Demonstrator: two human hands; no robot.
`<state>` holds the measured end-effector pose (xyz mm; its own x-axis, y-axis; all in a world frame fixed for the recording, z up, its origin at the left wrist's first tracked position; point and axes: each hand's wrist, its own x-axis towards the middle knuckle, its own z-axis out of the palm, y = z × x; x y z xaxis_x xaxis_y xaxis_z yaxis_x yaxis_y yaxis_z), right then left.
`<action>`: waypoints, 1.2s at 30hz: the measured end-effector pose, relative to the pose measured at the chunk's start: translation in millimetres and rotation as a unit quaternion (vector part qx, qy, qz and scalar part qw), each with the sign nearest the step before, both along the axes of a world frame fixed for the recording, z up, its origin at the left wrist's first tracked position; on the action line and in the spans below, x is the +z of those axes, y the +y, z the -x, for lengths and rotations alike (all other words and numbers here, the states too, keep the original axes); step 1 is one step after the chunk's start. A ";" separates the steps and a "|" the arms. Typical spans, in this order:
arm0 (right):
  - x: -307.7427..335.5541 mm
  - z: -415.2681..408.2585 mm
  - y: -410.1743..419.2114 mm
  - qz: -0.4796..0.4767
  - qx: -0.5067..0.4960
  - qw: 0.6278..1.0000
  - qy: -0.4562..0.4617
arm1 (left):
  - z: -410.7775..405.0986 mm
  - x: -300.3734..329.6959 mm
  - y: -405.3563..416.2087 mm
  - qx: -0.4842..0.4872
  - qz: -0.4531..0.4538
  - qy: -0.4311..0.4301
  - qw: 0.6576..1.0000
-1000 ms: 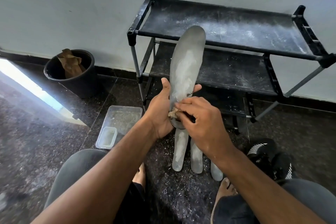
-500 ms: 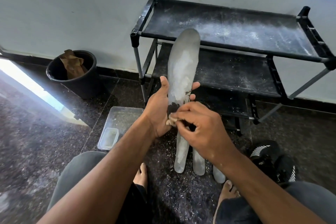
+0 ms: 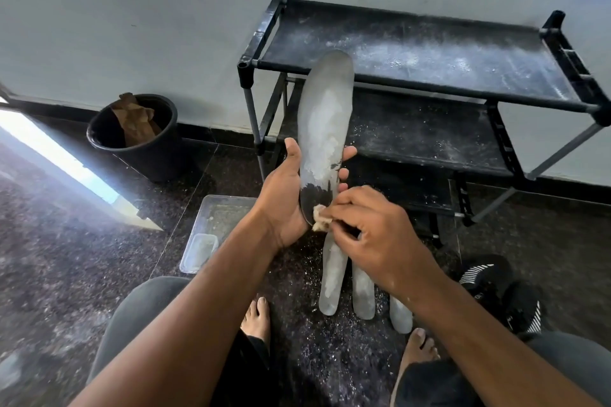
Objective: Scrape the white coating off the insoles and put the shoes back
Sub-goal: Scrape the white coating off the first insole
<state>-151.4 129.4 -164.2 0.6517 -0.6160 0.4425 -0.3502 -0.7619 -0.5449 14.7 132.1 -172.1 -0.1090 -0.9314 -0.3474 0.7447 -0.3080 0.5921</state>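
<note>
Dark speckled floor (image 3: 82,258) lies bare beyond the left hand (image 3: 284,201), which grips one upright insole (image 3: 322,139). Right hand (image 3: 380,238) pinches a small pale scrap (image 3: 320,217) against its heel edge. Three insoles (image 3: 363,291) lie below both hands.

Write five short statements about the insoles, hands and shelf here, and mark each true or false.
1. The left hand holds the long grey white-coated insole upright. True.
2. The right hand is empty. False: it pinches a small beige scrap at the insole's bottom end.
3. Three grey insoles lie on the floor. True.
4. The black round bin stands on the black metal shoe rack. False: on the floor.
5. The rack's top shelf holds shoes. False: only white dust.
</note>
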 end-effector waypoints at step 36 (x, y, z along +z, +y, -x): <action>-3.6 -1.6 -0.1 -0.006 -0.066 0.997 0.029 | 6.6 -5.0 -2.6 -0.035 0.003 -0.020 0.999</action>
